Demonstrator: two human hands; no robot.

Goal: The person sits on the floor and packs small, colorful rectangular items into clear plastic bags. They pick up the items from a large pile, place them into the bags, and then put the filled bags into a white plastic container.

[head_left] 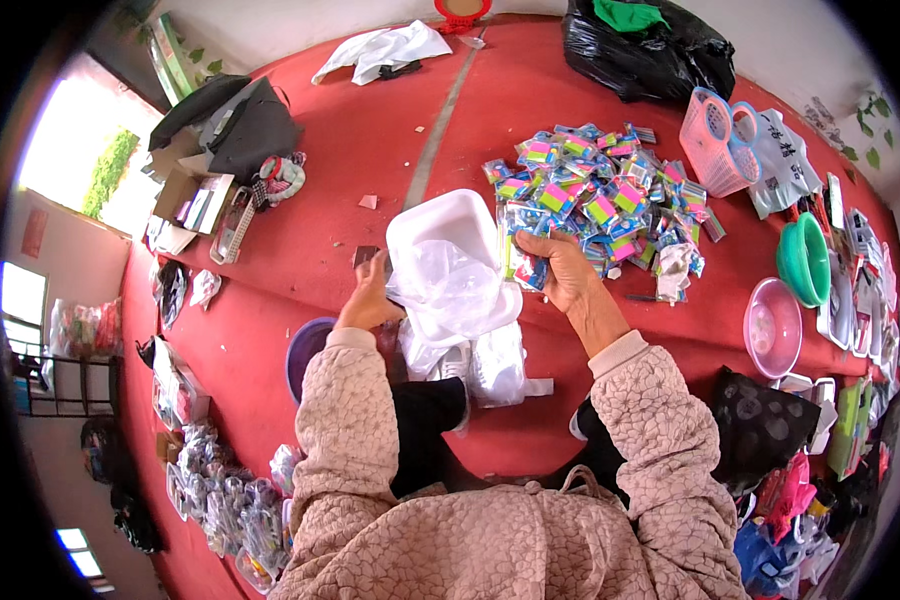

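Note:
A white plastic basin (pixel 402 235), rectangular with rounded corners, stands in front of me with clear plastic bags (pixel 448 285) lying in it. My left hand (pixel 368 298) is at the basin's left side, fingers and thumb apart, close to the edge of the bags. On the right side, my right hand (pixel 568 275) pinches a small clear packet (pixel 526 266) with colourful contents beside the basin's rim. Beyond that hand lies a heap of similar packets (pixel 625 205) with blue, green and pink parts. What the packets contain is too small to make out.
White plastic wrapping (pixel 498 365) lies near my feet beside a purple basin (pixel 305 355). Pink baskets (pixel 715 145), a green basin (pixel 802 262) and a pink basin (pixel 772 328) stand right. An opened cardboard box (pixel 195 205) is left; a black bag (pixel 645 50) sits behind the heap.

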